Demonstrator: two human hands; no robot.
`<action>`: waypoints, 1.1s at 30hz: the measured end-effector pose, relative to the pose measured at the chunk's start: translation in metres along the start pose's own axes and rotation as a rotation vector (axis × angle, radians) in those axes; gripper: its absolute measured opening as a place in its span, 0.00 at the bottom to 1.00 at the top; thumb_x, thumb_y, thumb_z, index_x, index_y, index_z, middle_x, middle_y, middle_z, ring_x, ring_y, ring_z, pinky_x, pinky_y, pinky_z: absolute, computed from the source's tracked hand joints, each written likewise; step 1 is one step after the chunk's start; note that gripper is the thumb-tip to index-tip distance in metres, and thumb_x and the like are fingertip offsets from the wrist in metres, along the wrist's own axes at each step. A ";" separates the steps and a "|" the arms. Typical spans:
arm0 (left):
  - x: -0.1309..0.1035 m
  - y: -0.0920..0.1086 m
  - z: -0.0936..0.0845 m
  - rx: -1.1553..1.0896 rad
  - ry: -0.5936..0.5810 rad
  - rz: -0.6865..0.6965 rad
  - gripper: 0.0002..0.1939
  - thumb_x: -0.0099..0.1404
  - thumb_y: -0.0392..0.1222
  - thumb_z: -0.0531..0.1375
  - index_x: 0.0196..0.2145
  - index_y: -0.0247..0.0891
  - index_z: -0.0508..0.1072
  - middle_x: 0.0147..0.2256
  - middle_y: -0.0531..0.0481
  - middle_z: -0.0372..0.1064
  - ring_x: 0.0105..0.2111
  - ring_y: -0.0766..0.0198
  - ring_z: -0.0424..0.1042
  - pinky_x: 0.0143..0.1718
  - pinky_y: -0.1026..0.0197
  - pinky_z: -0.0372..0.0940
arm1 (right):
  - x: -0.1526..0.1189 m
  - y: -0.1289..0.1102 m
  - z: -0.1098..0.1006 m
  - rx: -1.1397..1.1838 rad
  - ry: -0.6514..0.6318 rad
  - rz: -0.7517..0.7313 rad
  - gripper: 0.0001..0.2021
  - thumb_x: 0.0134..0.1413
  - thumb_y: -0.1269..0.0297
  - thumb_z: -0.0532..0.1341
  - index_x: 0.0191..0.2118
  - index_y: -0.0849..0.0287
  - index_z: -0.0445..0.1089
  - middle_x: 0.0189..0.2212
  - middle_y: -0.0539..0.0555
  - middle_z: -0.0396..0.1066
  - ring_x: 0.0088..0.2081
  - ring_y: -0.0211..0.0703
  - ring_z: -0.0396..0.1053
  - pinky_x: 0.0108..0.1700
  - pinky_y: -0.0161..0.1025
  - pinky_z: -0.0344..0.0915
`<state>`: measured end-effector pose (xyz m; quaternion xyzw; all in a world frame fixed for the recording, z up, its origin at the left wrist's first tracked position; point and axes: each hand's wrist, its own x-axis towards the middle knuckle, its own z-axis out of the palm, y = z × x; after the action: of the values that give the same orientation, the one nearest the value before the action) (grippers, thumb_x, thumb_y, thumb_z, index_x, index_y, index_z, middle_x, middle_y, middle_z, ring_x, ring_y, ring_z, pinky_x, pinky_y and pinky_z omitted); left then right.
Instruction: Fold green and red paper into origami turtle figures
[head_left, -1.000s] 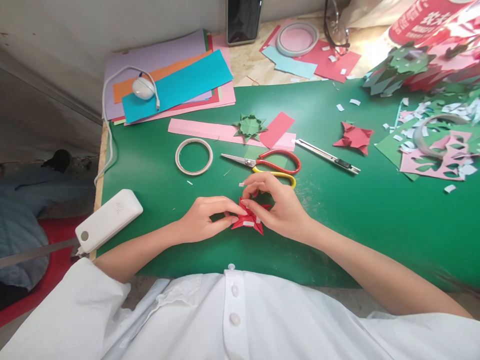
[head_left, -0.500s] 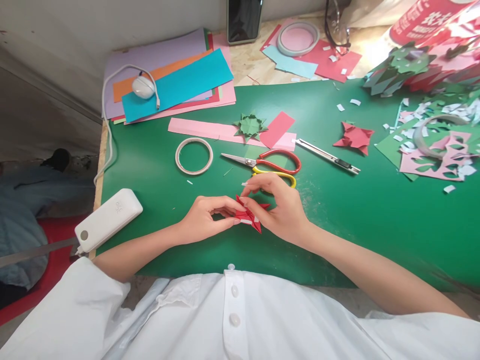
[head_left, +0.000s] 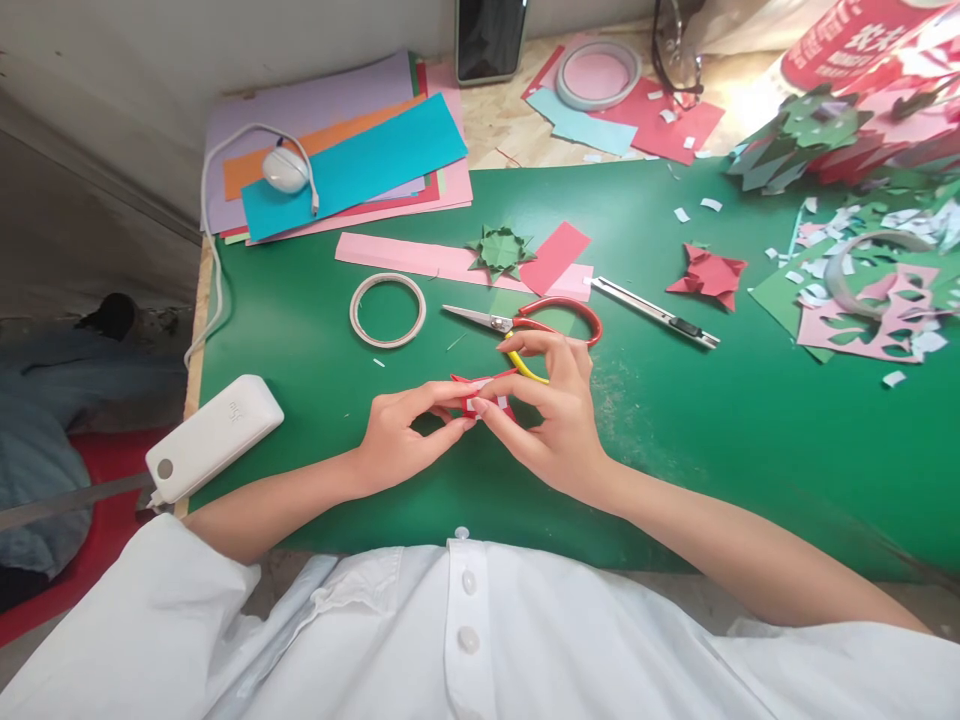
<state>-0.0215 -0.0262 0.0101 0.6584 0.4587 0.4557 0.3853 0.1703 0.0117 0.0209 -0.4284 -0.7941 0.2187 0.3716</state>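
Observation:
My left hand [head_left: 405, 438] pinches the left edge of a small red folded-paper piece [head_left: 495, 408] with white patches on it, thumb below and fingers above. My right hand [head_left: 566, 425] grips its right side between thumb and forefinger; the other fingers arch over it. Both hands cover much of the paper. Scissors [head_left: 498, 323] with one red and one yellow handle lie just beyond, the yellow loop partly behind my right hand. Farther back, a green paper star [head_left: 501, 253] rests on a pink strip [head_left: 397, 257], beside a red paper rectangle [head_left: 556, 257].
A tape roll [head_left: 355, 312] lies left of the scissors. On the right are a utility knife [head_left: 652, 313], another red folded piece [head_left: 712, 273] and paper scraps [head_left: 900, 315]. A white power bank [head_left: 217, 438] sits at the left edge, coloured sheets [head_left: 360, 170] behind.
The red paper has moved slightly away from me and been turned, so its white patches face me more. My right fingers have shifted with it, over the yellow scissor handle.

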 end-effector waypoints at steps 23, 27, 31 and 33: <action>0.000 -0.002 0.002 0.142 0.055 0.113 0.13 0.66 0.32 0.65 0.48 0.40 0.76 0.39 0.53 0.83 0.36 0.69 0.83 0.44 0.74 0.77 | -0.003 0.001 0.012 0.005 0.068 -0.057 0.03 0.58 0.67 0.66 0.32 0.55 0.76 0.44 0.55 0.70 0.48 0.46 0.64 0.49 0.48 0.61; 0.000 -0.003 0.002 0.165 0.054 0.120 0.13 0.67 0.32 0.65 0.48 0.40 0.76 0.39 0.54 0.83 0.36 0.69 0.83 0.43 0.74 0.77 | -0.005 0.001 0.013 0.003 0.078 -0.053 0.03 0.58 0.67 0.67 0.32 0.55 0.76 0.44 0.56 0.70 0.48 0.47 0.63 0.49 0.49 0.60; 0.000 -0.003 0.002 0.181 0.043 0.108 0.11 0.66 0.32 0.64 0.46 0.40 0.73 0.36 0.55 0.82 0.35 0.69 0.83 0.40 0.74 0.77 | -0.005 0.000 0.013 -0.025 0.086 -0.075 0.04 0.57 0.67 0.67 0.30 0.55 0.76 0.43 0.55 0.71 0.48 0.47 0.63 0.49 0.49 0.60; 0.000 -0.003 0.001 0.164 0.049 0.086 0.13 0.65 0.31 0.64 0.45 0.41 0.71 0.35 0.56 0.81 0.33 0.70 0.83 0.39 0.74 0.77 | -0.005 0.000 0.013 -0.066 0.092 -0.102 0.05 0.57 0.66 0.68 0.30 0.53 0.76 0.43 0.54 0.71 0.48 0.47 0.63 0.48 0.48 0.59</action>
<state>-0.0209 -0.0255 0.0072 0.6953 0.4752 0.4487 0.2990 0.1617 0.0073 0.0113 -0.4091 -0.8037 0.1535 0.4039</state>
